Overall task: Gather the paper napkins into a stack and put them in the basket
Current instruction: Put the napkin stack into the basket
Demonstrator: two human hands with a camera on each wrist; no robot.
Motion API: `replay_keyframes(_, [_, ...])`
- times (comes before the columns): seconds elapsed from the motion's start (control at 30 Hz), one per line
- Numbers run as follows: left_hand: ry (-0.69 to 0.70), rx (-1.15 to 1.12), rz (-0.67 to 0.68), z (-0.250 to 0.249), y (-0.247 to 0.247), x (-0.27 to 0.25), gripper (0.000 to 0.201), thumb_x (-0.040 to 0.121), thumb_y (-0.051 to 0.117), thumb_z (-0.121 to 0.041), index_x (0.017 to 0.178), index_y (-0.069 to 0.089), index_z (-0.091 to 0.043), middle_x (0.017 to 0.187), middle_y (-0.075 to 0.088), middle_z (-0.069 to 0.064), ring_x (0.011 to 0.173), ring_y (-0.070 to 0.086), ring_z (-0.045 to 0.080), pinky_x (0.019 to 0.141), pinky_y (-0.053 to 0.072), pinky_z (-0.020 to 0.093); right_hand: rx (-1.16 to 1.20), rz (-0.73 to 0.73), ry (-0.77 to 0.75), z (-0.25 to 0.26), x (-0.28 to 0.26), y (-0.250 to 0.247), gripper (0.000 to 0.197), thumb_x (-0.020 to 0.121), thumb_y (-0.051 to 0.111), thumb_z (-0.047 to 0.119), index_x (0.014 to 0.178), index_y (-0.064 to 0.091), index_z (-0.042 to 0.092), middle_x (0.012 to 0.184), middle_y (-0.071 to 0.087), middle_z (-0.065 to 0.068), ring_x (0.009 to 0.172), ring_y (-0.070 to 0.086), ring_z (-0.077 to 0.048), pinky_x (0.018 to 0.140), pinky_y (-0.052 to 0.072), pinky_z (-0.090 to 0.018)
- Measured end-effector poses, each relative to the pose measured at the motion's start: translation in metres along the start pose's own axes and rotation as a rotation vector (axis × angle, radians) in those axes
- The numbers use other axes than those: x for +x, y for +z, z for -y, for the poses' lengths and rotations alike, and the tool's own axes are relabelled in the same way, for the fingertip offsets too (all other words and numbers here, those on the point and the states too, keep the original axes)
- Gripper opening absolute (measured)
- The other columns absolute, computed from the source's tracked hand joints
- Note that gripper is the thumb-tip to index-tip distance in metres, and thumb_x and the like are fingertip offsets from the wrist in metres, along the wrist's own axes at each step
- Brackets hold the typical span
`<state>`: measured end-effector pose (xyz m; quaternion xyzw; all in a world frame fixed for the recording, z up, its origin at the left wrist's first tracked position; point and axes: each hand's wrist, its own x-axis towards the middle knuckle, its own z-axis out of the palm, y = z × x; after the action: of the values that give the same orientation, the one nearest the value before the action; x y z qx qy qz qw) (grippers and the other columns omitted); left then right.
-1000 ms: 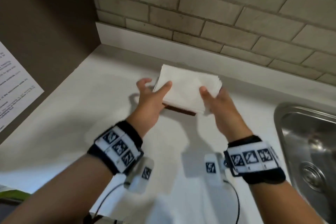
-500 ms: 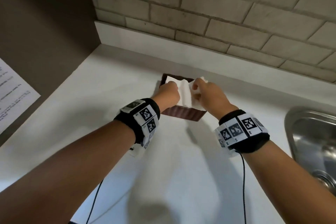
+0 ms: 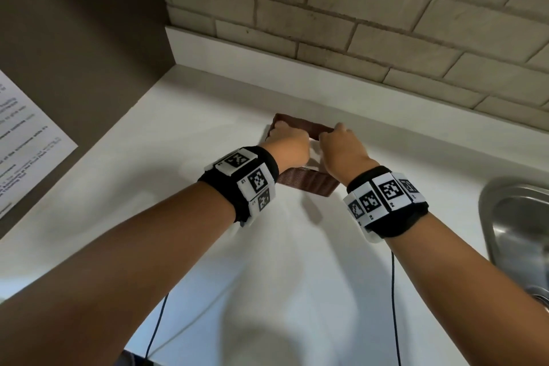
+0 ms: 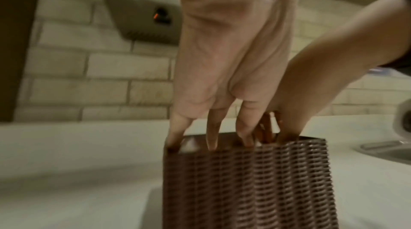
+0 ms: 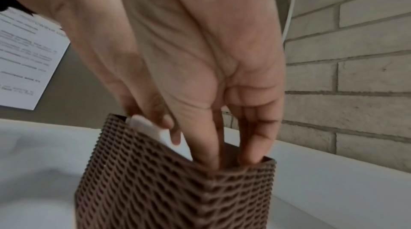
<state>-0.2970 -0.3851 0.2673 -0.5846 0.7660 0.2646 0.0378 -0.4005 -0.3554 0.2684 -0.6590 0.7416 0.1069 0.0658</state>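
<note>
Both hands were seen reaching down into the brown woven basket (image 3: pixel 306 184), which stood upright on the white surface (image 3: pixel 148 187) near the back wall, w/ the steel sink (image 3: pixel 517 235) well off to the right.

The left hand (image 3: pixel 286 147) was held over the basket's left half. In the left wrist view its fingers (image 4: pixel 212 134) were seen straight and spread apart, tips dipped past the rim. Whether they pinched anything below the rim could not be told.

The right hand (image 3: pixel 341 151) was held over the right half, just beside the left hand. In the right wrist view its fingers (image 5: pixel 209 145) were seen straight, fairly close together, tips inside the opening; the thumb was laid against a white edge of the napkins (image 5: pixel 144 127).

The napkins were found inside the basket. Only bits were visible: a white patch between the two hands in the head view (image 3: pixel 315 154), and a corner poking up at the rim in the right wrist view. How far down the stack sat could not be told.

A printed paper sheet (image 3: pixel 26 140) was seen on the dark panel at left. A grey metal box (image 4: pixel 142 16) w/ a small orange light was seen mounted on the brick wall (image 3: pixel 356 24) above.
</note>
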Motion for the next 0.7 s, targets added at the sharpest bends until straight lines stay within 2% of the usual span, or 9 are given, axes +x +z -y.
replay_keyframes(0.03, [0.005,0.021,-0.027,-0.002,0.0,0.0,0.041,0.1,0.045,-0.023,0.133,0.049,0.0,0.142,0.036,0.021,0.125,0.044,0.036,0.1,0.042,0.039,0.026,-0.036,-0.024,-0.001,-0.001,0.0,0.034,0.088,0.058,0.004,0.122,0.057,0.003,0.127,0.046,-0.02,0.114,0.053,-0.036,0.088,0.049,-0.038])
replay_keyframes(0.1, [0.014,0.001,-0.003,-0.004,-0.001,0.003,0.037,0.099,0.044,-0.021,0.128,0.053,0.001,0.138,0.045,0.021,0.12,0.049,0.035,0.092,0.042,0.034,0.09,-0.031,-0.067,-0.001,-0.002,-0.002,0.037,0.088,0.055,-0.001,0.125,0.055,0.004,0.127,0.046,-0.021,0.111,0.055,-0.038,0.086,0.048,-0.037])
replay_keyframes(0.13, [0.016,-0.019,0.022,-0.004,-0.001,0.005,0.035,0.1,0.042,-0.019,0.126,0.053,0.002,0.135,0.05,0.022,0.119,0.052,0.034,0.088,0.041,0.032,0.108,0.008,-0.084,-0.001,-0.003,-0.003,0.039,0.09,0.052,-0.001,0.129,0.054,0.005,0.128,0.048,-0.022,0.112,0.056,-0.037,0.088,0.047,-0.037])
replay_keyframes(0.2, [0.0,-0.048,0.064,0.001,-0.001,0.009,0.037,0.101,0.037,-0.015,0.132,0.048,0.002,0.137,0.051,0.022,0.123,0.051,0.033,0.082,0.038,0.029,0.099,0.111,-0.113,0.0,-0.006,-0.004,0.039,0.095,0.046,0.003,0.133,0.054,0.004,0.13,0.053,-0.023,0.118,0.055,-0.036,0.094,0.047,-0.038])
replay_keyframes(0.33, [0.005,-0.119,0.039,0.011,0.0,0.012,0.038,0.099,0.039,-0.015,0.133,0.047,0.0,0.136,0.052,0.019,0.122,0.052,0.032,0.084,0.04,0.029,0.134,0.162,-0.103,0.001,-0.011,-0.008,0.041,0.093,0.048,0.005,0.134,0.054,0.003,0.129,0.058,-0.021,0.119,0.057,-0.035,0.095,0.047,-0.037])
replay_keyframes(0.47, [0.074,-0.302,-0.098,0.019,-0.015,-0.01,0.045,0.1,0.044,-0.023,0.141,0.045,-0.006,0.141,0.051,0.015,0.125,0.052,0.028,0.096,0.041,0.029,0.282,0.035,-0.097,-0.005,-0.024,-0.015,0.057,0.09,0.061,0.021,0.143,0.041,0.016,0.138,0.047,-0.019,0.123,0.051,-0.036,0.097,0.043,-0.036])
replay_keyframes(0.57, [0.193,-0.402,-0.23,0.034,-0.018,-0.053,0.039,0.098,0.049,-0.022,0.135,0.054,-0.009,0.132,0.06,0.01,0.121,0.055,0.022,0.088,0.035,0.014,0.372,-0.118,-0.179,-0.006,-0.057,-0.022,0.059,0.091,0.061,0.029,0.146,0.039,0.021,0.14,0.044,-0.015,0.123,0.051,-0.033,0.101,0.038,-0.033])
replay_keyframes(0.63, [0.21,-0.511,-0.277,0.053,-0.009,-0.087,0.033,0.097,0.053,-0.017,0.127,0.061,-0.009,0.124,0.065,0.01,0.114,0.06,0.021,0.08,0.035,0.008,0.405,-0.168,-0.236,-0.003,-0.082,-0.022,0.059,0.091,0.062,0.031,0.145,0.041,0.023,0.143,0.043,-0.012,0.11,0.057,-0.029,0.094,0.037,-0.028])
replay_keyframes(0.7, [0.155,-0.586,-0.281,0.075,0.004,-0.125,0.03,0.096,0.053,-0.018,0.124,0.064,-0.014,0.118,0.068,0.004,0.106,0.063,0.016,0.074,0.038,0.002,0.467,-0.158,-0.28,0.004,-0.105,-0.017,0.056,0.091,0.062,0.032,0.143,0.043,0.025,0.142,0.043,-0.008,0.088,0.058,-0.021,0.086,0.035,-0.023])
